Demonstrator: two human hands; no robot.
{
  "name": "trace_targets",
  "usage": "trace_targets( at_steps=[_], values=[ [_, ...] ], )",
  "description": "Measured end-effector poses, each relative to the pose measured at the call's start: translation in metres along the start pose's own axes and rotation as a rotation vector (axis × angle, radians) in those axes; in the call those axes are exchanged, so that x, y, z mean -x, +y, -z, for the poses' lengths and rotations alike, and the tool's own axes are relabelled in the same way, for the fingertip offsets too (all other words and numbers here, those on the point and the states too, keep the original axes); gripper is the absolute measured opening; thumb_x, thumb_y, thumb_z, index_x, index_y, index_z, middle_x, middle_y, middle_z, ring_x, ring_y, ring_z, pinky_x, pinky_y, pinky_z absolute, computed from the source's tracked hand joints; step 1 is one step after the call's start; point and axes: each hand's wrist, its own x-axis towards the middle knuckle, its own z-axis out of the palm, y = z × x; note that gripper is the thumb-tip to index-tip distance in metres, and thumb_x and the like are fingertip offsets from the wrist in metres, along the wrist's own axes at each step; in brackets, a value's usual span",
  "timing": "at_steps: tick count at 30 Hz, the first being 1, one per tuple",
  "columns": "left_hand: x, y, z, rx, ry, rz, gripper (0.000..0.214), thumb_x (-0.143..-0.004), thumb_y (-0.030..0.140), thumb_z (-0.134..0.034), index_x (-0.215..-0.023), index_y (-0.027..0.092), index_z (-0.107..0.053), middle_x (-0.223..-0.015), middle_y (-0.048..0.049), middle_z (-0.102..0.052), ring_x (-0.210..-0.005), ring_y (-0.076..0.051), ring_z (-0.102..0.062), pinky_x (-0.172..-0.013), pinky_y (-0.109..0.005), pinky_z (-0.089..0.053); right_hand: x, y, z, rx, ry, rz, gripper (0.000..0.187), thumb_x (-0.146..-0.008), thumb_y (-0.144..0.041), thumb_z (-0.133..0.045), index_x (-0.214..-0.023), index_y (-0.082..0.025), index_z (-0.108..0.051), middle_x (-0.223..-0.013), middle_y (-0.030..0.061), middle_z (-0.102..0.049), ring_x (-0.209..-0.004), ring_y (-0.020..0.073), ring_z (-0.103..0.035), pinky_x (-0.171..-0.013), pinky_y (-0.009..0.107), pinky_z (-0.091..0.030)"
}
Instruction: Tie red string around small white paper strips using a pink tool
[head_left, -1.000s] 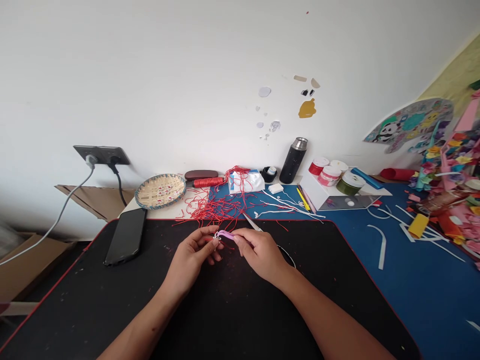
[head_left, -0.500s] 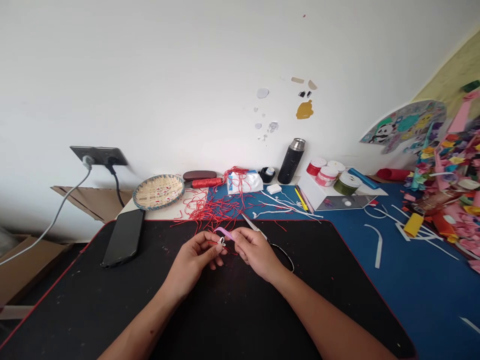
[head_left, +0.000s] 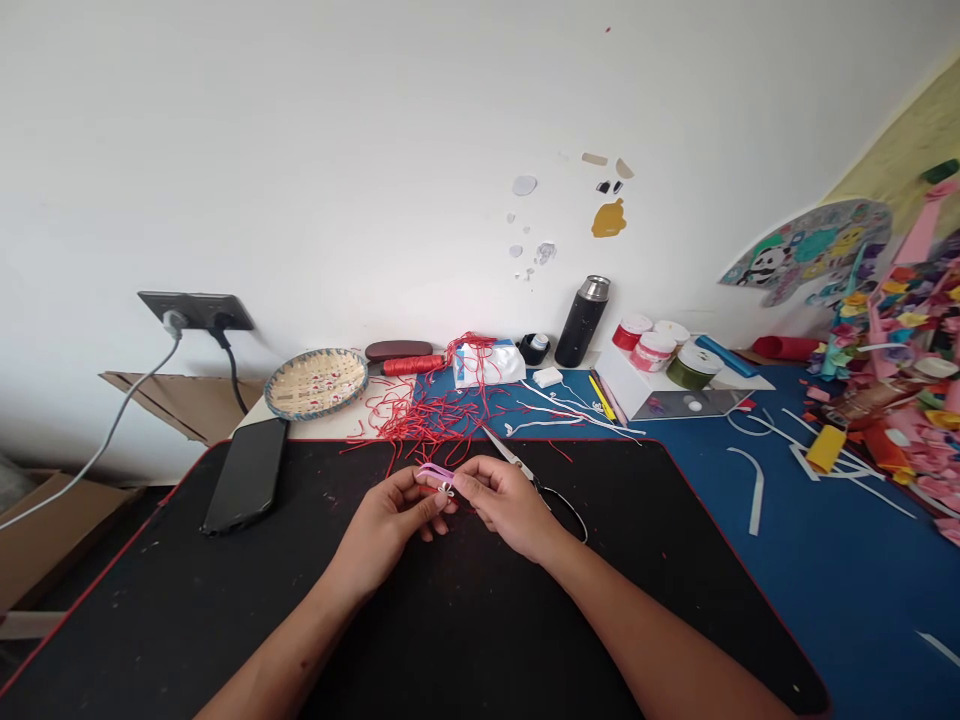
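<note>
Above the black mat, my left hand (head_left: pixel 396 515) is closed, pinching a small looped white cord knot (head_left: pixel 446 489) between thumb and fingers. A bit of red cord (head_left: pixel 429 489) shows beside the knot. My right hand (head_left: pixel 504 500) meets it from the right, closed on a slim, bent purple strip (head_left: pixel 435 470). The strip lies just over the white loops and reaches my left fingertips; its exact kind cannot be made out. Behind my right hand, scissors (head_left: pixel 510 455) lie on the mat, partly hidden.
A heap of cut red cords (head_left: pixel 427 420) lies behind my hands, near a red cord spool (head_left: pixel 412 365). A phone (head_left: pixel 246 478) and woven basket (head_left: pixel 318 400) are at left. A black flask (head_left: pixel 583 325) and ribbon rolls (head_left: pixel 651 352) stand at the back right.
My right hand has shifted slightly left, carrying the purple strip further over my left fingers. The white knot has tilted a little in my left hand.
</note>
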Motion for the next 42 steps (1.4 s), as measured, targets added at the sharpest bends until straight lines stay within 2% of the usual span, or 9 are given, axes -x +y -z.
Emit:
trace_targets(
  at_steps=[5,10,14,17,26,32,42],
  values=[
    [-0.001,-0.001,0.001,-0.008,0.015,-0.002,0.034,-0.077,0.044,-0.083,-0.090,0.016,-0.069,-0.078,-0.0044,-0.075,-0.063,-0.016,-0.065,-0.056,-0.025,-0.048,0.000,0.001,0.000,0.005,-0.009,0.018,0.037,-0.091,-0.055,-0.065,-0.091,-0.018,-0.062,-0.060,-0.0073,-0.049,-0.043,0.0068,-0.028,-0.044,0.023,-0.024],
    [-0.002,0.001,0.005,0.057,0.110,0.005,0.037,-0.075,0.044,-0.084,-0.093,0.016,-0.067,-0.079,-0.0053,-0.076,-0.061,-0.016,-0.065,-0.056,-0.025,-0.047,0.003,0.002,0.004,0.283,0.098,0.147,0.032,-0.101,-0.047,-0.055,-0.092,-0.019,-0.067,-0.062,-0.0039,-0.054,-0.053,0.0110,-0.045,-0.051,0.024,-0.034],
    [-0.002,0.003,0.008,0.076,0.138,-0.002,0.039,-0.077,0.044,-0.082,-0.099,0.015,-0.069,-0.083,-0.0063,-0.077,-0.062,-0.015,-0.064,-0.057,-0.025,-0.046,0.006,-0.004,0.008,0.502,0.133,0.278,0.020,-0.101,-0.036,-0.057,-0.099,-0.022,-0.072,-0.083,0.0003,-0.071,-0.072,0.0154,-0.062,-0.065,0.026,-0.045],
    [-0.002,0.005,0.011,0.060,0.122,0.006,0.040,-0.077,0.045,-0.082,-0.100,0.014,-0.070,-0.082,-0.0053,-0.076,-0.062,-0.015,-0.063,-0.056,-0.024,-0.045,0.008,-0.009,0.011,0.603,0.129,0.367,0.014,-0.100,-0.030,-0.060,-0.104,-0.025,-0.073,-0.095,0.0009,-0.076,-0.084,0.0176,-0.069,-0.074,0.027,-0.049],
    [-0.004,0.012,0.021,0.009,0.022,0.058,0.041,-0.075,0.047,-0.082,-0.095,0.013,-0.070,-0.073,-0.0020,-0.070,-0.055,-0.012,-0.055,-0.052,-0.024,-0.041,0.006,-0.011,0.019,0.714,0.090,0.477,0.017,-0.102,-0.027,-0.058,-0.107,-0.024,-0.075,-0.097,0.0025,-0.077,-0.085,0.0180,-0.071,-0.077,0.028,-0.050],
    [-0.003,0.015,0.027,0.010,-0.046,0.114,0.038,-0.073,0.044,-0.082,-0.092,0.014,-0.069,-0.073,-0.0021,-0.070,-0.053,-0.011,-0.054,-0.050,-0.023,-0.037,0.008,-0.011,0.017,0.837,0.066,0.508,0.021,-0.105,-0.030,-0.055,-0.107,-0.024,-0.075,-0.089,0.0022,-0.074,-0.078,0.0171,-0.068,-0.071,0.027,-0.048],
    [-0.004,0.016,0.034,-0.040,-0.138,0.173,0.034,-0.073,0.041,-0.080,-0.092,0.014,-0.071,-0.072,-0.0008,-0.068,-0.054,-0.011,-0.052,-0.049,-0.023,-0.034,0.015,-0.026,0.020,1.050,-0.033,0.500,0.032,-0.108,-0.039,-0.046,-0.106,-0.024,-0.075,-0.077,0.0009,-0.066,-0.066,0.0150,-0.060,-0.063,0.025,-0.042]
  ],
)
